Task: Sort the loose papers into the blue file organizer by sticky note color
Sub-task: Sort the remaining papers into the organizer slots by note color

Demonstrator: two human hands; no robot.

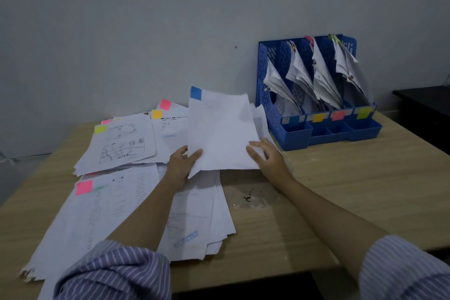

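A wooden table (341, 190) carries loose papers (117, 202) and a blue file organizer (272, 114).

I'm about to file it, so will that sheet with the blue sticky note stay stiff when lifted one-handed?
Probably not: the sheet looks thin and already bows between the left hand and right hand. It likely weighs little, so it should flop rather than slip.
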